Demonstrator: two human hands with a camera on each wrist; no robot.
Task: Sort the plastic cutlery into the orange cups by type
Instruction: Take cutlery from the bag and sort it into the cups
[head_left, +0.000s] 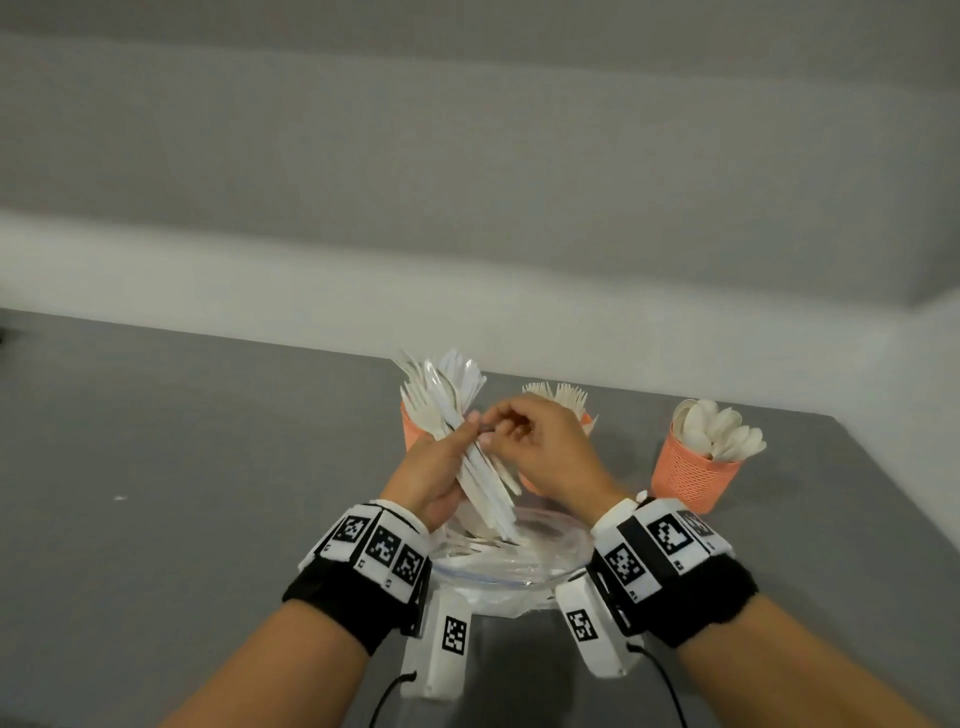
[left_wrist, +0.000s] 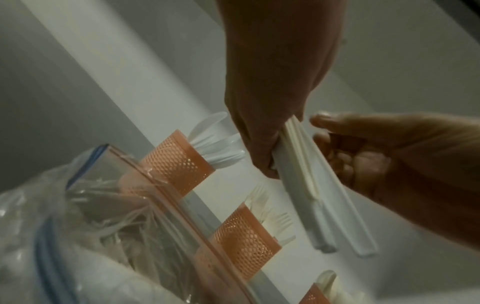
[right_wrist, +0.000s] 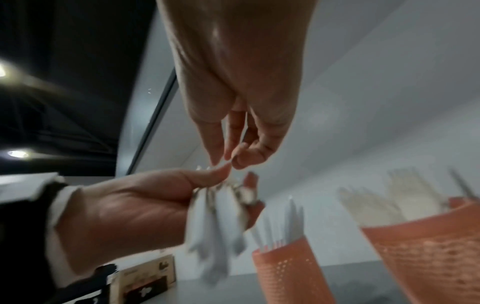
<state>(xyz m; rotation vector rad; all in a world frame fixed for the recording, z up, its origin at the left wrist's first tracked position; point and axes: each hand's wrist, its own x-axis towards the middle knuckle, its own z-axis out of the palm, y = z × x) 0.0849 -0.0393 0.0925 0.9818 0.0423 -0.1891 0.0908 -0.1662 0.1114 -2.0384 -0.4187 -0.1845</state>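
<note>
Hands are meeting above a grey tabletop (head_left: 208, 467). The left hand (head_left: 431, 478) is grasping a mixed bundle of white plastic cutlery (head_left: 457, 415), its fingers curling around the handles while forks, knives and a clear spoon are fanning upward. The right hand (head_left: 540, 447) is reaching in, its thumb and fingertips closing on the bundle near the left thumb; whether it is already pinching a single piece cannot be told. Three orange cups are standing behind: one (head_left: 410, 431) partly hidden by the bundle, a middle cup (head_left: 586, 420) holding forks, and a right cup (head_left: 693, 478) holding spoons. A clear bag (head_left: 519, 566) with more cutlery is lying just below the wrists. To do this step well, the right hand should probably isolate one piece, draw it out along its length while the left hand is gripping the rest, then check its type before dropping it in a cup.
</note>
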